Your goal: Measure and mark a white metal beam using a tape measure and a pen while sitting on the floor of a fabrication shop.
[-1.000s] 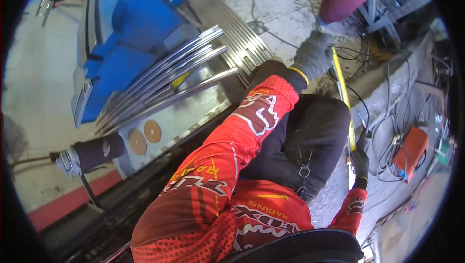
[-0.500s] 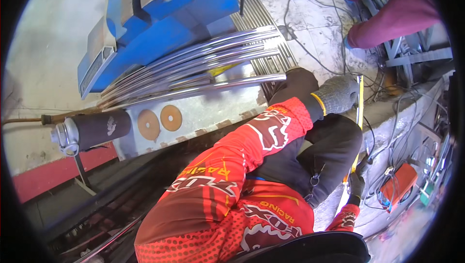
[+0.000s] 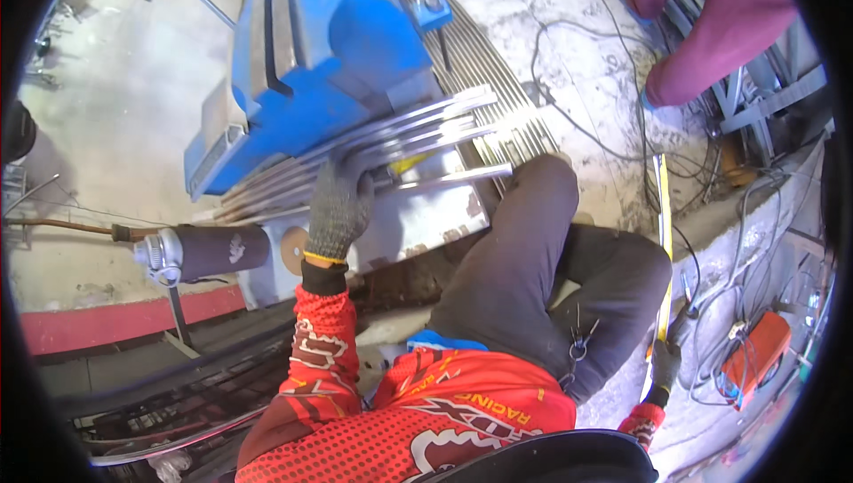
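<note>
Left hand [image 3: 339,206] is at metal tubes [image 3: 444,137], grip unclear; right hand [image 3: 665,366] holds measuring tape [image 3: 665,243]; tubes seem stiff, slippery, best held mid-length

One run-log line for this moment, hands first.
left hand: at metal tubes, contact unclear | right hand: holding yellow tape measure, blade extended | nearby: brown disc, orange box
</note>
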Motion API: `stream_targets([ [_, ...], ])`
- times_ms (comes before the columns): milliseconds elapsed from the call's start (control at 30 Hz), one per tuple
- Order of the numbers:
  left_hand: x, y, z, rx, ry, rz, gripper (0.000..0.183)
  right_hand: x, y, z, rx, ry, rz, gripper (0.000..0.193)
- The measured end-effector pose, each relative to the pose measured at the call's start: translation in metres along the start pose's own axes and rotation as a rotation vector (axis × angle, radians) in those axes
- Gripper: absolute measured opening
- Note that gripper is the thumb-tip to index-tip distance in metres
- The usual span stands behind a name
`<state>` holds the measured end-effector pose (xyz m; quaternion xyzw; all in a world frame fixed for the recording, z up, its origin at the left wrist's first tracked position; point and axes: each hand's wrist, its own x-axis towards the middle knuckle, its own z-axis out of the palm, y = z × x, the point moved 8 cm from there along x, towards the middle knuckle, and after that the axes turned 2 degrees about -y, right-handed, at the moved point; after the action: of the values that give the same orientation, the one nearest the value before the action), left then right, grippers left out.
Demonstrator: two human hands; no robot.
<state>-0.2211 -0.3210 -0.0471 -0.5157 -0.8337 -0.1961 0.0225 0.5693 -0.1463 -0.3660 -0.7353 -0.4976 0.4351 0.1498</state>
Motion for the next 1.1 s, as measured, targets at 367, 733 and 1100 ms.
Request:
stream_targets([
  [367,-0.023,0.005,0.024,0.083,-0.139,-0.015,0.028,-0.039,-0.042,0.035,0.076,0.105,-0.072,0.033],
  [733,-0.003,0.072,0.006,-0.111,0.058,0.088,0.020,-0.063,-0.062,0.055,0.216,-0.075,0.036,0.022],
  [1100,0.059,0.052,0.052,0.017,-0.127,0.080,0.027,-0.090,-0.027,0.044,-0.321,0.329,-0.111,0.035],
])
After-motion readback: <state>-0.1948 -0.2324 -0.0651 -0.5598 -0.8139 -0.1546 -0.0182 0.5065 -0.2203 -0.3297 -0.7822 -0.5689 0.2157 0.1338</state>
